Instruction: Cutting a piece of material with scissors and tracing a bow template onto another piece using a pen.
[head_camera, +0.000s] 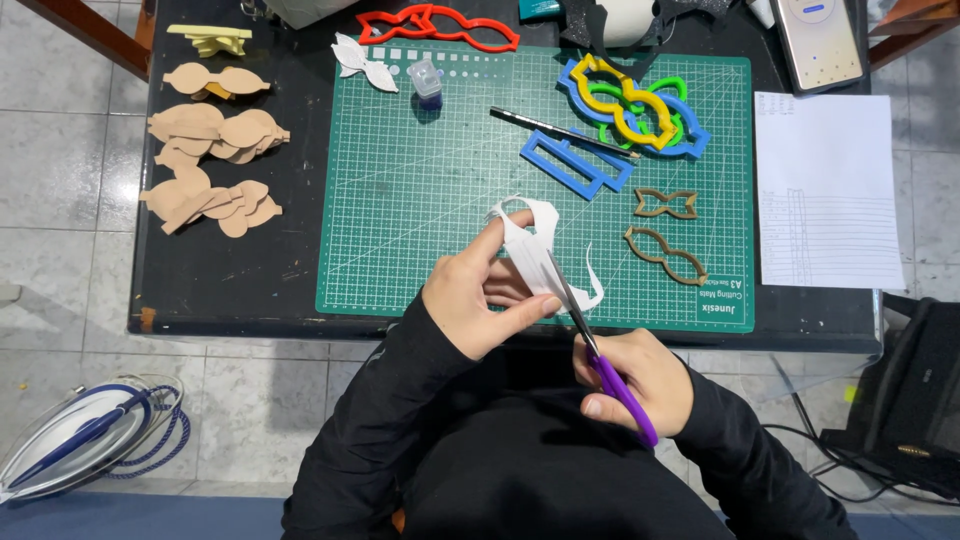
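Observation:
My left hand (478, 292) pinches a white cut-out piece of sheet material (532, 243) above the near edge of the green cutting mat (420, 210). In my right hand (640, 380) are purple-handled scissors (600, 345), their blades up against the white piece near its lower right. A thin white strip curls off the piece to the right. Both sleeves are black.
On the mat lie blue, yellow and green bow-shaped templates (635, 105), a blue rectangular frame (575, 163), two brown outline templates (666, 255), a craft knife (560, 128) and a small bottle (426, 80). Tan cut-outs (210, 160) sit at left, paper (825, 190) at right, a phone (818, 40) behind.

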